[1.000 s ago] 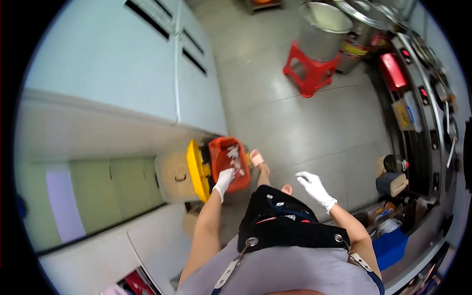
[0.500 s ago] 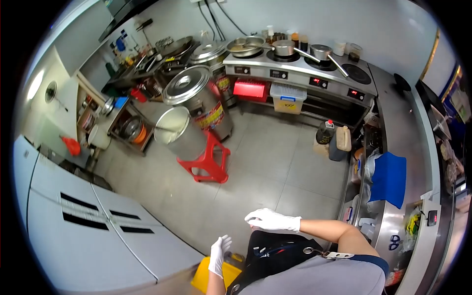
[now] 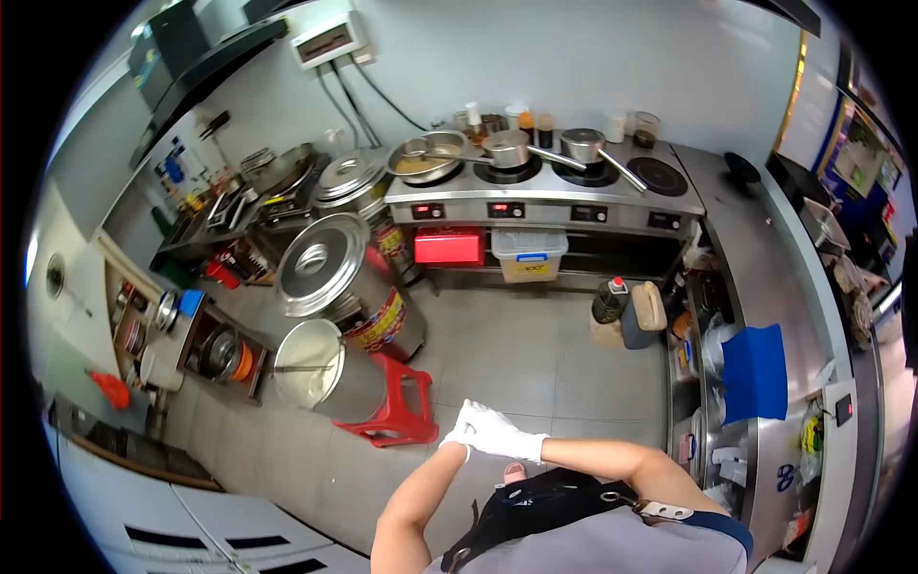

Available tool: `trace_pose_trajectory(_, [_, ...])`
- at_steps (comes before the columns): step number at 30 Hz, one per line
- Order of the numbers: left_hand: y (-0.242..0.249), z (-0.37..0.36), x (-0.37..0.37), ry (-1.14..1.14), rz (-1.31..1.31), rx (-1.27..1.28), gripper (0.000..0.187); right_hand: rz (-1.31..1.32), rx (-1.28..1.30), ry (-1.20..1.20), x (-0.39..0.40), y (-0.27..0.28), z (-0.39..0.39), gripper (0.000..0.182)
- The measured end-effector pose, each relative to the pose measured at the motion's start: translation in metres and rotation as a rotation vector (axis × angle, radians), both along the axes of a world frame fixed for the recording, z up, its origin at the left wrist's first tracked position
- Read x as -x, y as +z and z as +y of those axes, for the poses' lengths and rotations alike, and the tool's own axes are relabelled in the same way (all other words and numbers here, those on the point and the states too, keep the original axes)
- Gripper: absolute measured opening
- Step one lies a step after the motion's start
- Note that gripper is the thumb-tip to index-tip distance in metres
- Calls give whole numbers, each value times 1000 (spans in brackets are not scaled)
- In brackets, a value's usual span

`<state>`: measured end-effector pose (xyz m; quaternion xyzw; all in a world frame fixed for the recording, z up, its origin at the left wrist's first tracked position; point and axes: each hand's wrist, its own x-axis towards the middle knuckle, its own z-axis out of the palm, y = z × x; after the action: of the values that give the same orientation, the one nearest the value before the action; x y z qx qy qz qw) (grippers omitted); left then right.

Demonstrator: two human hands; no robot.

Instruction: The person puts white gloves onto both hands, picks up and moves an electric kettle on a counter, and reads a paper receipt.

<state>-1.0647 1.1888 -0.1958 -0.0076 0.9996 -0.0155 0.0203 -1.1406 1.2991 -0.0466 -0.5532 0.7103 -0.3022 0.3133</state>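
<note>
My right hand (image 3: pixel 502 435) lies across my left hand (image 3: pixel 461 432), both gloved, touching, holding nothing else. The red stool (image 3: pixel 394 407) stands just left of them, nearer my left.

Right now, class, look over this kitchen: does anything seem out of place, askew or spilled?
One thing stands out: a large steel pot sits propped on a red plastic stool in the middle of the floor, and appears tilted. No spill shows on the floor tiles. The gloved hands, left hand and right hand, are pressed together.
</note>
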Motion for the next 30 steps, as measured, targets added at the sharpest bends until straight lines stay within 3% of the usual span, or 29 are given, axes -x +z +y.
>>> trace_pose_trajectory(3, [-23,-30,44,-79,-115,20,33,190,263,-123,16,-50,-22,49])
trace_pose_trajectory(5, [-38,-45,74,-96,-171,41,33,251,192,-287,30,-59,-43,45])
trace_pose_trajectory(8, [-63,-66,117,-86,-263,66,32,233,-83,-323,74,-48,-69,35])
trace_pose_trajectory(11, [-84,-91,150,-62,-347,94,33,89,-111,-179,125,-8,-75,29])
trace_pose_trajectory(12, [-89,-100,160,-49,-375,104,33,94,-20,-224,136,-17,-81,23])
trace_pose_trajectory(15, [-100,-127,186,-6,-448,121,34,-373,-152,-189,177,-54,-112,25])
trace_pose_trajectory(18, [-85,-146,202,49,-483,84,35,-1127,-187,-260,208,-46,-126,21])
trace_pose_trajectory(21, [-72,-158,212,123,-482,33,36,-1288,-177,-118,225,-79,-150,17])
trace_pose_trajectory(23, [-65,-163,222,172,-453,-3,37,-439,429,52,228,-106,-167,15])
trace_pose_trajectory(25, [-57,-167,225,246,-409,-50,38,103,542,136,224,-106,-184,13])
trace_pose_trajectory(27, [-47,-170,221,365,-308,-145,38,320,203,126,230,-25,-184,11])
trace_pose_trajectory(30, [-28,-179,205,638,-71,-404,40,482,385,426,226,-16,-202,7])
